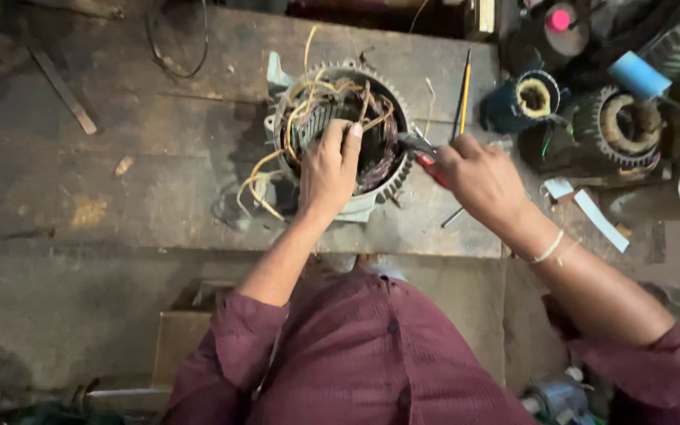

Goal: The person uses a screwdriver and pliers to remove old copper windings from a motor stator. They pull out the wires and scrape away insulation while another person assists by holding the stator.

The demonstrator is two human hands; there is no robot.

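My left hand (pixel 329 169) pressed flat on motor stator (pixel 340 134), centre bench. My right hand (pixel 478 177) gripping pliers (pixel 419 147) at stator's right rim. Risk: pliers slip, nick copper windings (pixel 375 157).

surface: worn, stained dark wooden workbench (pixel 120 181), scratched and patched with yellowish marks | floor: grey concrete (pixel 57 315) seen below the bench edge | furniture: open cardboard box (pixel 179 334) set under the bench | light: dim, warm, cast from above | walls, windows: not shown
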